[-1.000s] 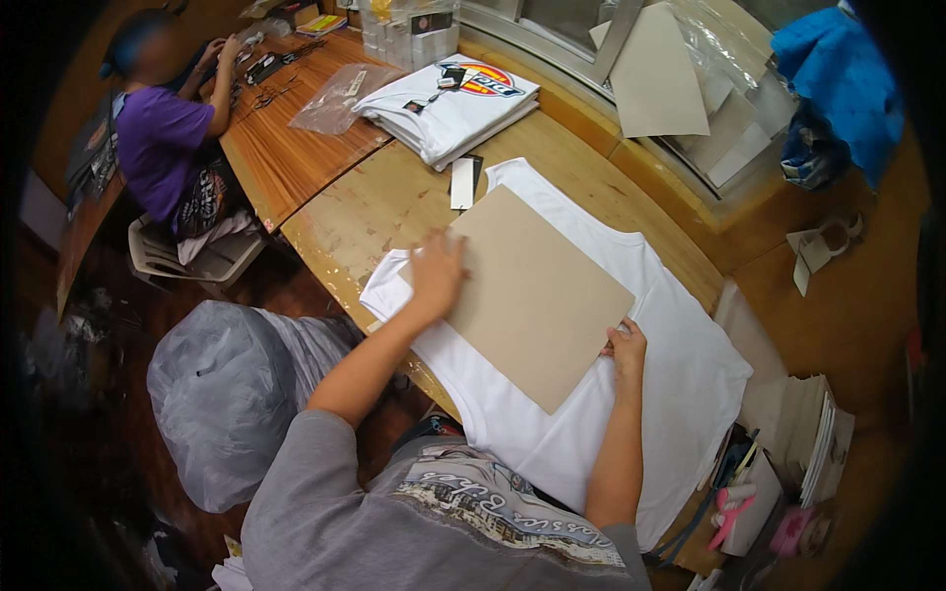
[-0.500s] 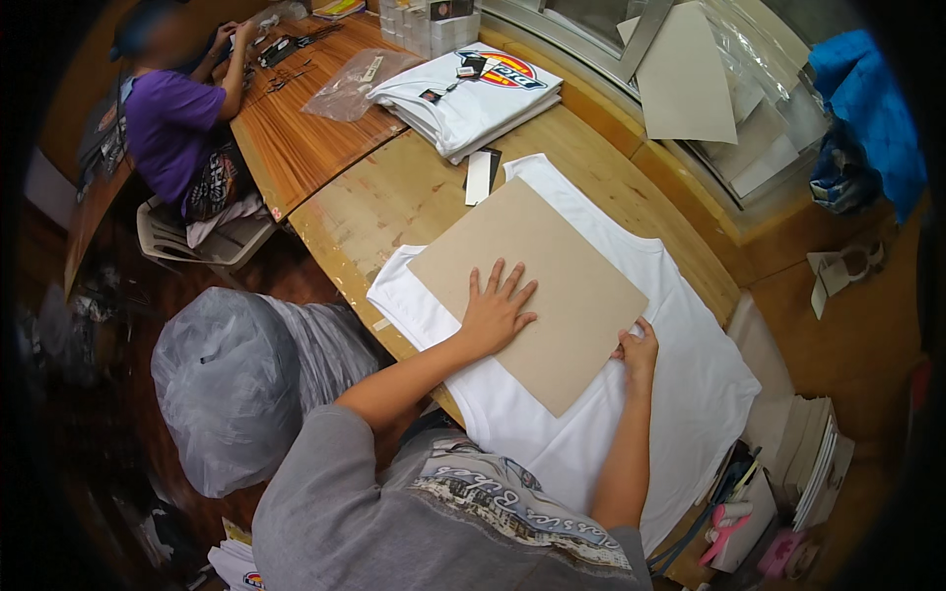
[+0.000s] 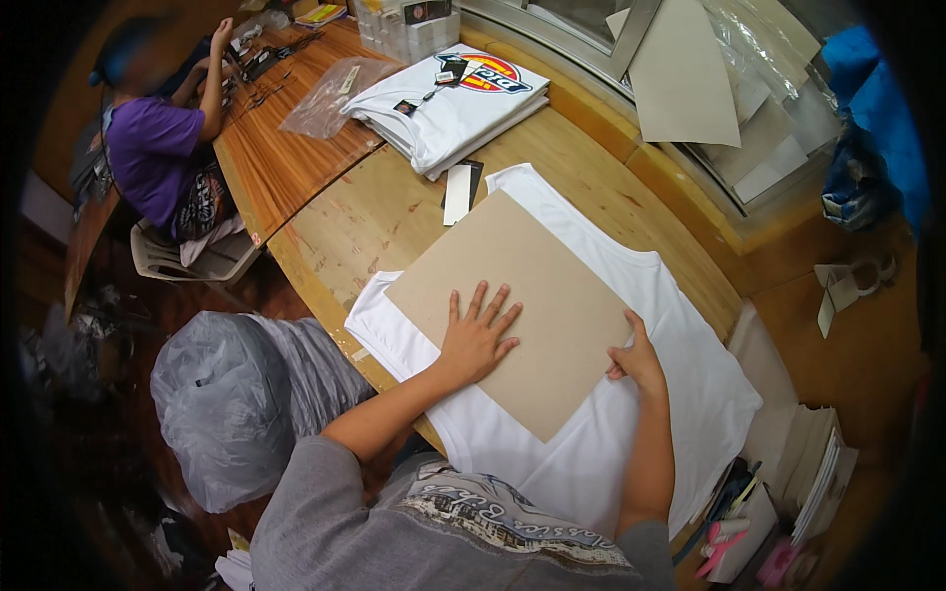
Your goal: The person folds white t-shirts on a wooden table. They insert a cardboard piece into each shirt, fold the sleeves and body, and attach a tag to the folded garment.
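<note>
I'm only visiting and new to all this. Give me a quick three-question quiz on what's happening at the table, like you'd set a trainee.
1. Open question: what lies directly beneath the beige card?

2. Multiple choice: where is the person's right hand?
A) On the stack of folded white garments
B) At the card's edge
C) On the grey plastic bag

3. True or false: the person's left hand is closed into a fist.

Key
1. A white garment, spread on the table.
2. B
3. False; it lies on the card with its fingers spread.
</note>
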Motion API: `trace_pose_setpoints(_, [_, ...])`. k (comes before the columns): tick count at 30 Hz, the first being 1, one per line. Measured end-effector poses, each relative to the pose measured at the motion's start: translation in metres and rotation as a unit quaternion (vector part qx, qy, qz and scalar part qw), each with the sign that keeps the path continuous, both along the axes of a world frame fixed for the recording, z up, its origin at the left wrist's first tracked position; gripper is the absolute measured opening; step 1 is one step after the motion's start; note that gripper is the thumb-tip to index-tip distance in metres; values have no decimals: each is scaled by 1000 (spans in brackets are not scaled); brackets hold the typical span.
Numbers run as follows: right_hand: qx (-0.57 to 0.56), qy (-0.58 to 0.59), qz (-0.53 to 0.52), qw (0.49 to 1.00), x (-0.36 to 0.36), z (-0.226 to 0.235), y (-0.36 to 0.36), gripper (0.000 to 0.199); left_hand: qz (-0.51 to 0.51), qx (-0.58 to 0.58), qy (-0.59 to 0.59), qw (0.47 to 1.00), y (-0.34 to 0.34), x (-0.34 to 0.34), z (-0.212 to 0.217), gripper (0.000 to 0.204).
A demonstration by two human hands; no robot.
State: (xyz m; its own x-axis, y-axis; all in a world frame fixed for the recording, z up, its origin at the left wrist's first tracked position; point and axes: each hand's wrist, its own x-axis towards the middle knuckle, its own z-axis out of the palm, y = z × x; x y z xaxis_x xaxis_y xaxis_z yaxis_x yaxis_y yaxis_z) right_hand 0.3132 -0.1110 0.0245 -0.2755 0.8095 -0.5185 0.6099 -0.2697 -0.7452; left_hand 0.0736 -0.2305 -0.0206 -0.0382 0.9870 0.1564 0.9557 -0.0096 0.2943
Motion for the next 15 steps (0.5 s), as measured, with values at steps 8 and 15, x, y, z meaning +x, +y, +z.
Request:
trace_pose_setpoints(8, [29,-68,-9,997,-2,1,-1,60,3,-3,12,1000,0,-1,0,48])
trace_pose_setpoints(15, [492,-293,21,820,19,-39,114,42,-18,-27,45,998,12,7,16,50])
